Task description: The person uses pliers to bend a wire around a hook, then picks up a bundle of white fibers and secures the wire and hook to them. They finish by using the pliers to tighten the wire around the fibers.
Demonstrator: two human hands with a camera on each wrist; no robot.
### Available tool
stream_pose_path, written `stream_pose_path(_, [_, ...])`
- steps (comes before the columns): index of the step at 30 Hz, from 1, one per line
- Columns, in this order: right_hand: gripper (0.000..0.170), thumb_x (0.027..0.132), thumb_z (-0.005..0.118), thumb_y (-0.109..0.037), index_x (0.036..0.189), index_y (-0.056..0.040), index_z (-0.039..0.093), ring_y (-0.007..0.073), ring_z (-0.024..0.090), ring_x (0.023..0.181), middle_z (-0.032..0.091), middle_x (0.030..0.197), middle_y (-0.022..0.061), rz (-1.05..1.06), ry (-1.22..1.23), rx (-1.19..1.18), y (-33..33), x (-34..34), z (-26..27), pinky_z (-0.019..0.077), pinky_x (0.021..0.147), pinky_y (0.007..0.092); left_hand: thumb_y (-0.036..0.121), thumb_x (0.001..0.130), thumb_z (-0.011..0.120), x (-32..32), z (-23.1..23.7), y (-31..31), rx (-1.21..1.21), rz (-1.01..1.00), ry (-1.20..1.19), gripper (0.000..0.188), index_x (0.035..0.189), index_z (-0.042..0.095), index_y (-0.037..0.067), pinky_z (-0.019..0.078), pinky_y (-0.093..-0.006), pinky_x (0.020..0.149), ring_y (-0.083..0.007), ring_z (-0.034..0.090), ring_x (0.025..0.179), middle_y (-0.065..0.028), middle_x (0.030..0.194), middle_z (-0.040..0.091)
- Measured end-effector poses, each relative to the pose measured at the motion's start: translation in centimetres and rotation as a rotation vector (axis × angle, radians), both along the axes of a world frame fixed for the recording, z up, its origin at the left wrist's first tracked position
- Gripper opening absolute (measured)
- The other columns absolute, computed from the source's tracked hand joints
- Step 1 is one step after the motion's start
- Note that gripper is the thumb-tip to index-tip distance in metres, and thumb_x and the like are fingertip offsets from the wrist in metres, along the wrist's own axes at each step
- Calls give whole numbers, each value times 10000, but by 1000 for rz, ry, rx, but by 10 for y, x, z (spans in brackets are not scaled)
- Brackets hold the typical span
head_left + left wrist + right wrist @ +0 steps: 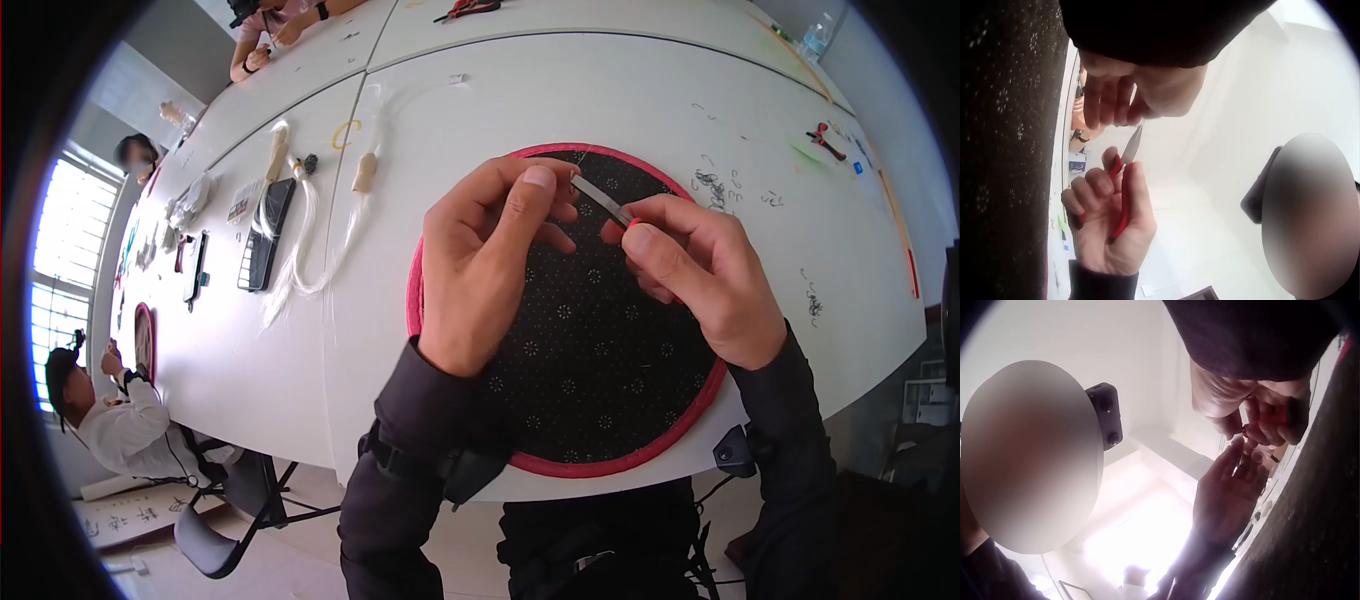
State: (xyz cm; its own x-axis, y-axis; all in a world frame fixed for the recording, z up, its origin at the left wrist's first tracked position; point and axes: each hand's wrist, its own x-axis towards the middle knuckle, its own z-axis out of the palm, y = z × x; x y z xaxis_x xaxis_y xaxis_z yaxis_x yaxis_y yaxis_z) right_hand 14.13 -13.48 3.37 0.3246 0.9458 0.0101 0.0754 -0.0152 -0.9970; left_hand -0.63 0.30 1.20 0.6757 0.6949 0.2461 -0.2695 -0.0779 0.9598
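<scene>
My right hand (690, 265) grips red-handled long-nose pliers (600, 199), the handles lying in the palm and the slim metal nose pointing at the left hand. My left hand (490, 245) has thumb and forefinger together right at the plier tips, pinching a small thin piece there; its kind is too small to tell. In the left wrist view the pliers (1132, 147) point up to the left hand's fingertips (1137, 115). Both hands are above a round black mat (580, 380) with a small white flower pattern and a red rim, at the table's near edge.
Dark wire curls (712, 188) lie on the white table (400, 120) to the right, with red-and-black pliers (826, 143) beyond. Pale fibre bundles (310, 220) and a black case (266, 240) lie to the left. Other people sit at the far and left sides.
</scene>
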Motion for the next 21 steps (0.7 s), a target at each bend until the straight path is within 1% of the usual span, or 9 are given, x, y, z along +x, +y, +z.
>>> stream_pose_path(1, [286,1002,656,-252,1047,30,681,18,517,725,618,819,-25,8,-13,-7,0,1,1,407,633,191,186,1046,560,-2,-1,5,-42,-80,-3,262,1123,655,-46,563,-330,752,-176,663,931,-109,1016,678])
stream_pose_path(2, [287,1002,656,-252,1045,30,681,18,516,726,614,819,-26,19,-15,-16,-1,2,2,406,635,191,184,1043,570,-3,-2,7,-52,-91,42,244,1109,658,-34,556,-341,763,-177,668,918,-104,1014,679])
stream_pose_path(5, [288,1004,655,-254,1040,31,681,17,510,728,603,817,-28,54,-13,-33,-1,5,3,404,638,191,178,1043,566,-5,-3,11,-114,-168,31,230,1112,651,-25,554,-343,759,-176,671,907,-103,994,680])
stream_pose_path(8, [291,1005,654,-257,1036,30,680,16,504,724,597,815,-31,84,-1,-33,-2,7,3,400,635,194,161,1008,637,-6,-3,16,-237,-242,-33,232,1097,655,-53,570,-315,736,-162,671,865,-100,975,683])
stream_pose_path(11, [298,1006,656,-265,1035,30,680,16,500,720,595,813,-34,110,2,-38,-2,9,4,395,631,197,162,1009,636,-8,-3,19,-284,-297,-29,224,1102,646,-41,577,-323,738,-160,675,866,-95,971,676])
stream_pose_path(14, [308,1007,657,-276,1037,29,680,17,497,716,591,809,-35,123,-12,-50,-3,9,4,389,628,200,153,1045,546,-8,-5,20,-270,-321,-11,176,1101,621,4,560,-351,740,-182,676,886,-109,945,676])
stream_pose_path(17, [318,1007,657,-289,1038,27,681,20,494,712,587,803,-36,130,-24,-53,-3,9,4,387,630,204,155,1043,550,-8,-5,20,-267,-318,-18,175,1099,619,4,563,-351,730,-185,677,882,-110,938,677])
stream_pose_path(20, [329,1004,656,-298,1040,27,681,24,495,708,586,801,-33,140,-21,-51,-2,11,2,391,633,208,154,1010,634,-8,-5,20,-313,-322,-51,185,1070,638,-21,593,-330,709,-167,684,868,-90,950,675])
stream_pose_path(21, [333,1003,655,-301,1041,28,680,28,498,708,588,803,-30,145,-15,-56,-2,11,2,395,633,209,150,1021,605,-8,-5,20,-311,-327,-56,178,1081,635,-14,593,-343,706,-182,688,874,-99,944,677])
